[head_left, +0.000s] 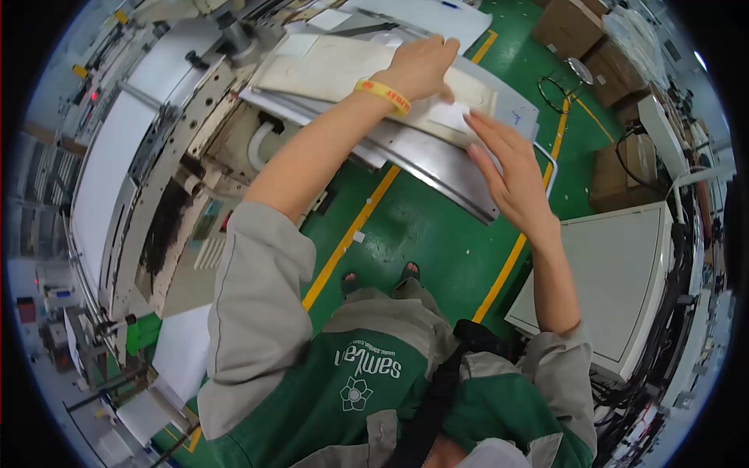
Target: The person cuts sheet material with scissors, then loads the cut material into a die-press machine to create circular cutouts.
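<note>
A long cream board [343, 72] lies at a slant across a grey metal plate [429, 161]. My left hand [421, 69], with a yellow wristband [382, 94], rests over the board with its fingers bent and closed; whatever they hold is hidden. My right hand [511, 171] is at the board's near right edge, its fingers stretched out and the thumb apart. A small white sheet [449, 114] lies on the board between the two hands.
Machine frames [175, 175] line the left side. A pale cabinet [605, 281] stands at the right, with cardboard boxes [568, 30] and a round metal stool frame [577, 72] farther off. Yellow lines [499, 278] cross the green floor [390, 226].
</note>
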### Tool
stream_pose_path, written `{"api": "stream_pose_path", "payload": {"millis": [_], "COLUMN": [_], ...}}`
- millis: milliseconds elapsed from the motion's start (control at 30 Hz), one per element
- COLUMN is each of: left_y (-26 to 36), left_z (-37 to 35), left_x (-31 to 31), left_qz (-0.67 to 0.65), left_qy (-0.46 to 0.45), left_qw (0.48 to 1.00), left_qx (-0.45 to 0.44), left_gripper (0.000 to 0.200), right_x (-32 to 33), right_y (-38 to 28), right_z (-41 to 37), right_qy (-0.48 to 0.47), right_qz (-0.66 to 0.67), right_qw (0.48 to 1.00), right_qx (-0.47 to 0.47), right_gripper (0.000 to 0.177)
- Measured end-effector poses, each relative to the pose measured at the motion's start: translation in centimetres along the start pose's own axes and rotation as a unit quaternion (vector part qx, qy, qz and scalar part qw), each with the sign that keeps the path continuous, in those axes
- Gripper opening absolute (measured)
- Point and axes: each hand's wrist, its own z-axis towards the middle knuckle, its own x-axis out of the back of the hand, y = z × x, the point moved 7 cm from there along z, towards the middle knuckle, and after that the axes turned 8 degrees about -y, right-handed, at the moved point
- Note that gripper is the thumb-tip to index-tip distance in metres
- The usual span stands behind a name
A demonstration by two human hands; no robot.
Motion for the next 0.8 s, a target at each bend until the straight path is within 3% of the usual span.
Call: {"api": "stream_pose_path", "payload": {"millis": [67,100,167,233,300,367,433,600,633,700,733,767,800], "left_y": [-0.4,-0.9,-3.2,-6.7,-11.0,-14.5,-17.1,-21.2,-22.2,-23.5,-24.2,-24.8,-24.8], "left_z": [-5.0,-8.5,-18.2,-28.6,-37.2,-44.8,-50.3,-57.4,-57.8,-58.4,-58.5,-59.3,-58.6], "left_x": [3.7,4.8,3.9,-2.4,-14.1,-29.1,-44.1,-72.7,-76.5,-81.3,-83.7,-87.8,-86.7], "left_qz": [-0.206,-0.300,-0.345,-0.372,-0.368,-0.332,-0.272,-0.218,-0.190,-0.197,-0.179,-0.121,-0.166], "left_qy": [0.154,0.232,0.415,0.522,0.403,0.198,0.108,-0.113,-0.156,-0.132,-0.127,-0.097,-0.186], "left_qw": [0.966,0.924,0.836,0.734,0.732,0.763,0.819,0.782,0.772,0.750,0.763,0.812,0.739], "left_qx": [0.028,0.048,0.103,0.223,0.408,0.518,0.494,0.573,0.586,0.617,0.608,0.562,0.626], "left_gripper": [0.036,0.033,0.019,0.012,0.007,0.011,0.012,0.027,0.031,0.049,0.059,0.063,0.064], "right_x": [-4.0,-6.0,-6.2,-6.3,-6.5,-6.6,-5.8,-10.2,-11.0,-12.1,-12.7,-13.3,-13.6], "right_y": [0.0,1.2,0.9,1.2,1.7,3.9,5.5,6.2,6.0,5.6,5.4,5.3,5.2], "right_z": [3.2,3.6,3.5,3.2,2.5,2.0,1.2,2.3,2.5,2.6,2.5,2.6,2.5], "right_qy": [-0.024,-0.084,-0.097,-0.127,-0.163,-0.154,-0.108,-0.079,-0.077,-0.069,-0.066,-0.066,-0.066], "right_qz": [-0.143,-0.124,-0.141,-0.127,-0.113,-0.135,-0.127,-0.156,-0.162,-0.175,-0.180,-0.184,-0.187], "right_qw": [0.988,0.988,0.985,0.984,0.980,0.978,0.986,0.985,0.984,0.982,0.981,0.981,0.980], "right_qx": [0.059,0.025,0.031,0.022,0.004,0.045,0.015,0.001,0.000,0.000,-0.003,-0.005,-0.008], "right_gripper": [0.042,0.050,0.049,0.047,0.046,0.048,0.056,0.055,0.055,0.054,0.054,0.054,0.054]}}
